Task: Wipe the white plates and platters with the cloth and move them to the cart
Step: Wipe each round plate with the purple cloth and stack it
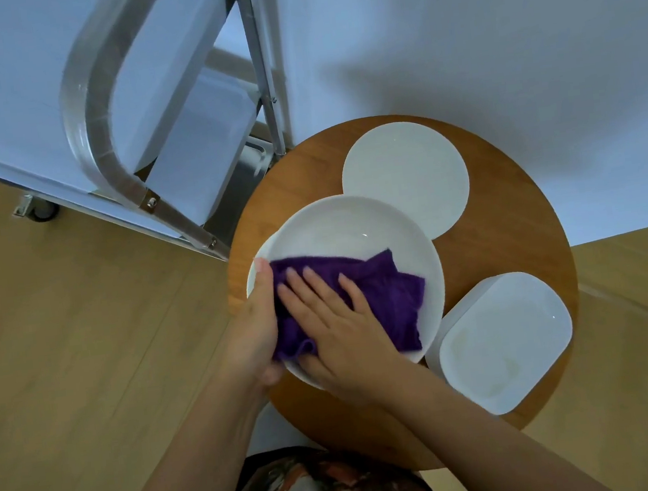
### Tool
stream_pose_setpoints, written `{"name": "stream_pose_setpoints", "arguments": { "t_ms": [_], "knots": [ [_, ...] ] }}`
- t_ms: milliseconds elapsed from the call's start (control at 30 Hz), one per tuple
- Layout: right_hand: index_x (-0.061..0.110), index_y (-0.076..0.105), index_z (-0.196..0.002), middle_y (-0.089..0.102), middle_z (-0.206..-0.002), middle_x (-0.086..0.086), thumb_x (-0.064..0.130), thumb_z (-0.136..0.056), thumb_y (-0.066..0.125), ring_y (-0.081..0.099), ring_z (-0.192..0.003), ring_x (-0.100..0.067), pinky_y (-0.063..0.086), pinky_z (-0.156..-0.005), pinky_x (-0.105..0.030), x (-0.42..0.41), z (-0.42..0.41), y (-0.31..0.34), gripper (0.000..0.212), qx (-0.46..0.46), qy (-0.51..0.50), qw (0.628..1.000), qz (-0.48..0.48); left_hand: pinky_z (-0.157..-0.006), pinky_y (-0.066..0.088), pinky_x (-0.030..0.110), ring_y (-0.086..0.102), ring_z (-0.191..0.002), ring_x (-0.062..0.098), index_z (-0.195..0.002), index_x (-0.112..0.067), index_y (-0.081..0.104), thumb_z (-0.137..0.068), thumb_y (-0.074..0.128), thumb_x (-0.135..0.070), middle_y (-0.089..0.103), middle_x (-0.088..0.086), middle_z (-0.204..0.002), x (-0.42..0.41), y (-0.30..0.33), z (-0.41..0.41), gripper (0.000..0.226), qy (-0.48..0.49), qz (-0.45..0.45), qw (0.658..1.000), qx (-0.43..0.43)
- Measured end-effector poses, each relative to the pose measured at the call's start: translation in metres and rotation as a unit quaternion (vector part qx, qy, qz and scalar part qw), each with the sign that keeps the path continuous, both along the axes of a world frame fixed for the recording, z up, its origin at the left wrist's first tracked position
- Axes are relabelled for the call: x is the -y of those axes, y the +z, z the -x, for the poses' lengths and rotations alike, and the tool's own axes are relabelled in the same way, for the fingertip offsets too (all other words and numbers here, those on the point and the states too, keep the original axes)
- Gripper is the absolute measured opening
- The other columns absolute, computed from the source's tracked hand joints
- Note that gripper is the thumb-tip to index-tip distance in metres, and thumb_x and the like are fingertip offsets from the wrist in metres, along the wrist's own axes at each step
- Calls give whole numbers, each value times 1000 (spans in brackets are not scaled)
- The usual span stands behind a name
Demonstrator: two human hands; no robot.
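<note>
On the round wooden bench (508, 248) you have three white dishes in plain view: one round plate (347, 230) nearest you, one flat round plate (405, 179) behind it, and one squarish platter (504, 339) at the right edge. A sliver of white rim shows under the near plate's left side, so there may be a fourth piece beneath; you cannot tell for certain. One purple cloth (393, 298) lies in the near plate. Your right hand (334, 316) lies flat on the cloth, fingers straight and spread, pressing it down. Your left hand (257, 325) clasps the plate's left rim, thumb over the edge beside the cloth. One metal cart (98, 121) stands just beside the bench at upper left, with one caster (42, 210) visible on the wood floor.
</note>
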State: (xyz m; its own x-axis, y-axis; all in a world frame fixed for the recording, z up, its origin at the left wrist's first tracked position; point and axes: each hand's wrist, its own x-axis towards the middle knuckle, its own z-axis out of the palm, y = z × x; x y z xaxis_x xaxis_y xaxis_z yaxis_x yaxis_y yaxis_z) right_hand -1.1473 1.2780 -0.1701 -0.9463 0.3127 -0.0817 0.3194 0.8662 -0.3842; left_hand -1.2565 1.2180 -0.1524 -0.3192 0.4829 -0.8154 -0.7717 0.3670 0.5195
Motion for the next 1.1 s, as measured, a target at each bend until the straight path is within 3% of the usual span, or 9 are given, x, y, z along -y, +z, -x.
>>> {"name": "stream_pose_setpoints", "arguments": {
  "t_ms": [167,367,467,600,733,833,933,1000,1100],
  "knots": [
    [26,-8,-147,6,-158,-8,52,-88,23,-11,-141,-23,-7,-111,-47,-46,26,-3,71,10,-80,996,-23,-100,44,53,58,-114,30,-128,-33,51,-75,35,-68,63,12,-120,-10,9,-2,65,-41,-58,995,-72],
    [24,5,-150,6,-158,-7,61,-89,24,0,-144,-31,-9,-112,-41,-80,25,-4,74,15,-162,985,-57,-79,55,38,64,-105,23,-130,-31,47,-69,39,-70,65,4,-117,-8,12,-3,73,33,-60,995,-75],
    [21,6,-151,6,-159,-4,60,-89,22,-1,-145,-27,-8,-113,-41,-65,7,-6,75,40,-246,968,-43,-81,53,37,62,-105,17,-124,-39,49,-54,43,-83,65,-9,-114,-12,12,4,83,69,-36,990,-117],
    [20,4,-151,11,-158,-4,55,-89,21,3,-145,-24,-7,-113,-41,-12,-3,2,73,56,-320,945,39,-73,54,37,60,-102,18,-104,-48,52,-53,41,-84,63,-11,-108,-22,16,5,62,94,-19,986,-133],
    [35,-19,-140,-14,-153,10,53,-84,5,-21,-139,-10,-14,-112,-36,13,11,14,64,20,-258,959,118,-80,57,43,66,-101,27,-111,-33,55,-59,43,-75,68,5,-111,-28,18,-5,68,116,-24,991,-68],
    [36,-11,-143,-18,-146,19,45,-84,11,-30,-133,-1,-24,-109,-31,-2,22,22,63,-5,-137,982,132,-74,58,32,68,-99,20,-122,-21,56,-67,44,-70,70,6,-111,-25,20,-5,75,110,-45,991,-67],
    [33,6,-147,-3,-149,19,42,-91,30,-19,-139,1,-21,-111,-30,-17,11,27,61,-35,-27,983,180,-65,58,29,70,-94,18,-121,-23,56,-63,47,-72,71,5,-108,-25,22,2,76,106,-37,991,-69],
    [28,19,-148,15,-153,14,50,-88,46,-2,-144,-5,-9,-116,-36,-21,-10,25,69,-40,38,983,177,-76,58,36,68,-100,22,-122,-27,54,-59,45,-75,69,4,-112,-25,25,8,80,79,-22,994,-72],
    [16,54,-131,52,-138,1,37,-70,77,41,-133,-19,23,-109,-49,-28,-45,15,68,-54,76,996,12,-98,47,47,57,-118,29,-134,-27,47,-62,41,-75,59,6,-130,-26,32,15,86,28,-58,995,-69]
  ]
}}
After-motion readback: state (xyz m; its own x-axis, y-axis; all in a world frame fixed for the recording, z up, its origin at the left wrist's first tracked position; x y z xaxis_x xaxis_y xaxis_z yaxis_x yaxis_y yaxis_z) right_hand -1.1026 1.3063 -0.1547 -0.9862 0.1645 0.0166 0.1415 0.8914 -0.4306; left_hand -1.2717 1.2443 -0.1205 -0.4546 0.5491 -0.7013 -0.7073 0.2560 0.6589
